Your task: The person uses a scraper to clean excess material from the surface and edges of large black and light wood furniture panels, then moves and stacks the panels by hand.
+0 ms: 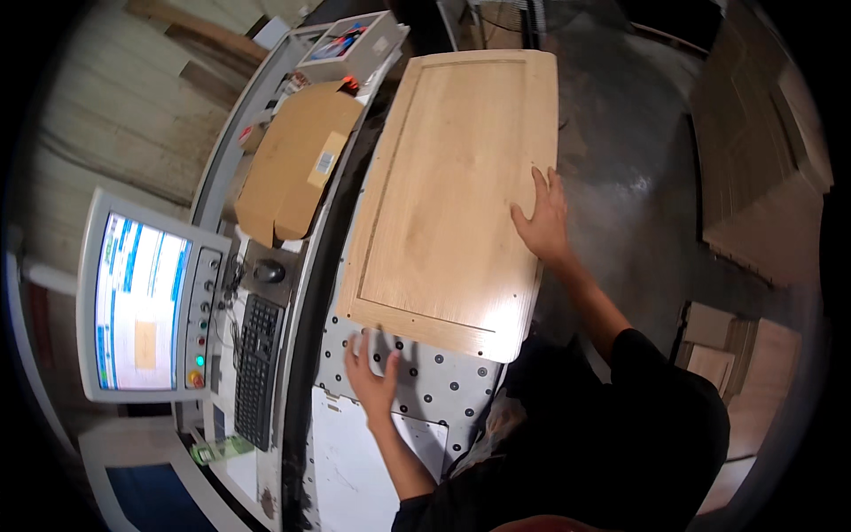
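Observation:
A light wood panel [452, 195] with a grooved rectangular border lies lengthwise on a grey work surface with black round studs [430, 386]. My right hand [545, 223] is at the panel's right edge, fingers stretched and thumb apart over the wood; whether it presses on the panel I cannot tell. Just off the panel's near left corner is my left hand [372, 381], its fingers spread and nothing in them. Beneath the left forearm lies a white sheet or board [355, 461].
Left of the panel stand a lit monitor [146, 301], a black keyboard [257, 372], a mouse [269, 270] and a flat cardboard piece [292, 160]. A box of small items [350, 53] sits at the far end. Stacked boards [753, 151] rise from the floor at right.

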### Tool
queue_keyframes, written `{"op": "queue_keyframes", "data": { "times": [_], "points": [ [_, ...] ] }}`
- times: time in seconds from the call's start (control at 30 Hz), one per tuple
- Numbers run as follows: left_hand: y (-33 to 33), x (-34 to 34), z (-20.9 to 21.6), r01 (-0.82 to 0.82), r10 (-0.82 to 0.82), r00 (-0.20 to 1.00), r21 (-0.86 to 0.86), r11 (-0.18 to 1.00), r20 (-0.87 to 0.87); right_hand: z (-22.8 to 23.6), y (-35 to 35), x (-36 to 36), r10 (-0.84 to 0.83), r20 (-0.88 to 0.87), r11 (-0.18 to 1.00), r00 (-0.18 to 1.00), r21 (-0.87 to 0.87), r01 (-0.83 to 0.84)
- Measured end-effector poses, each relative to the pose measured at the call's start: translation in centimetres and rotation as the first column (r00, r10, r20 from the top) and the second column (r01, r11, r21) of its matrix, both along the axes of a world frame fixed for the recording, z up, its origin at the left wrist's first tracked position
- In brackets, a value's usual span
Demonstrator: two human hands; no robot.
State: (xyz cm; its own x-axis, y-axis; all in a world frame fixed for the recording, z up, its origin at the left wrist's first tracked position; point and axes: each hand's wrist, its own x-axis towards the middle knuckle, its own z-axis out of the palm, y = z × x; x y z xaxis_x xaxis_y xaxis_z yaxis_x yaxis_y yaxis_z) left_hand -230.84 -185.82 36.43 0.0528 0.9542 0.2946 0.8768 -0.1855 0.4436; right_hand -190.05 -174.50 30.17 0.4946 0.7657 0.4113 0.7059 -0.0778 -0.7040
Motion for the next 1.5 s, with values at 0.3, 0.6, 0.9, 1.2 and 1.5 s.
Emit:
{"op": "queue_keyframes", "data": {
  "times": [0.3,0.6,0.9,1.2,1.5],
  "points": [
    [11.0,-3.0,0.6,0.229,-0.227,0.973,-0.286,0.93,0.043,1.1,0.5,0.6,-0.069,-0.252,0.985,0.965,-0.173,0.025],
    [12.5,-1.6,-0.4,0.269,-0.267,0.963,-0.218,0.938,0.04,1.4,1.0,2.5,-0.184,-0.253,0.975,0.95,-0.171,0.143],
    [14.0,-0.6,-0.7,0.266,-0.265,0.964,-0.222,0.938,0.039,2.4,1.7,3.3,-0.208,-0.278,0.974,0.938,-0.148,0.172],
    [14.2,-0.1,-0.3,0.249,-0.206,0.963,-0.289,0.924,0.173,-0.6,0.3,3.0,0.097,-0.512,0.994,0.853,0.099,-0.054],
    [13.2,-1.5,-0.5,0.299,-0.266,0.951,-0.244,0.922,0.16,-0.3,-2.2,1.2,0.066,-0.554,0.994,0.83,-0.04,-0.106]
  ]
}}
